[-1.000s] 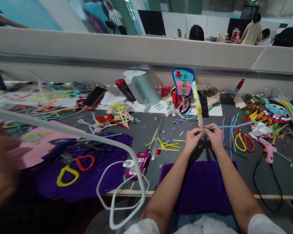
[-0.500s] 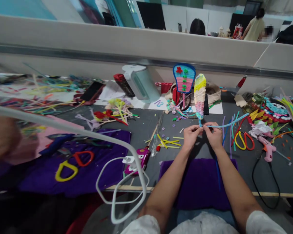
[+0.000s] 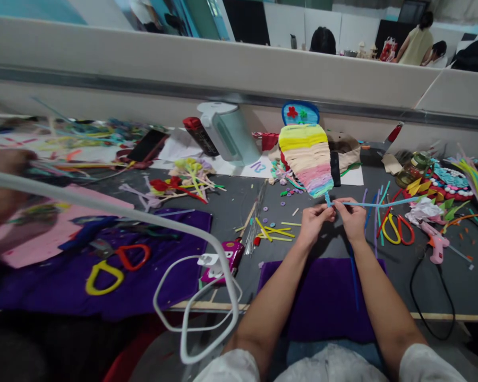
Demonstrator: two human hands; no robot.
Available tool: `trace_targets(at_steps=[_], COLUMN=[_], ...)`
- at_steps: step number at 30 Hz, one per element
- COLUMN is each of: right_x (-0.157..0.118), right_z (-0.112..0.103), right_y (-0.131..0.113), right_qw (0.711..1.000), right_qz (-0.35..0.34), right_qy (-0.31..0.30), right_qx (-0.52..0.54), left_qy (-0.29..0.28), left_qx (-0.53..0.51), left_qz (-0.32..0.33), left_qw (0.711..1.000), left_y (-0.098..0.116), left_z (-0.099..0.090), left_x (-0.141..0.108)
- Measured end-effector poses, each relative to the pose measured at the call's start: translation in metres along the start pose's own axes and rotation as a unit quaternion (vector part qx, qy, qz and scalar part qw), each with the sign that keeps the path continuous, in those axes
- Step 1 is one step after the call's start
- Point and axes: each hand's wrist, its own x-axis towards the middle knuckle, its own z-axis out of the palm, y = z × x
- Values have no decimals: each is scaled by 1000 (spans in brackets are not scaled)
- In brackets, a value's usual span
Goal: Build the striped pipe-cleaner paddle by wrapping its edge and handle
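Note:
A fan-shaped craft (image 3: 306, 156) with yellow, cream, pink and blue fuzzy stripes stands tilted above my fingers, its wide face turned towards me. My left hand (image 3: 315, 224) pinches its short light-blue stem. My right hand (image 3: 352, 220), fingertips close to the left ones, pinches a light-blue pipe cleaner (image 3: 390, 204) near the stem; the long free end stretches out to the right. Whether the pipe cleaner wraps round the stem is too small to tell. Behind the craft, partly covered, is a blue-rimmed fan (image 3: 300, 113) with a red flower. A purple cloth (image 3: 326, 302) lies beneath my forearms.
Scissors (image 3: 398, 229) and a pink glue gun (image 3: 436, 243) lie at right. Yellow strips (image 3: 276, 231) and buttons lie left of my hands. A kettle (image 3: 233, 135) stands behind. A white cable (image 3: 207, 233) loops across the left, near another person's hand (image 3: 3, 185).
The striped craft has turned from edge-on to face me, now covering part of the fan behind. The light-blue pipe cleaner lies flatter and reaches further right. At left, the other person's hand has shifted.

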Motion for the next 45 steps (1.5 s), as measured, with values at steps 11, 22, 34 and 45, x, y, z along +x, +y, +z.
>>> trace_targets(at_steps=[11,22,34,45], right_x=[6,2,5,4], right_z=[-2,-2,-3,-2], right_y=[-3,-7,7,4], right_qw=[985,966,999,999], right_qz=[102,148,19,-11], right_qy=[-21,-89,-16,-35], right_qx=[135,191,35,23], left_qy=[-52,-137,-98,-79], left_qx=[-59,-100,-68,33], left_qz=[-42,-96,-81,-4], left_qw=[996,981,990,996], left_y=[0,2,-1,-8], left_z=[1,-3,0,-3], left_x=[-4,-4,0,3])
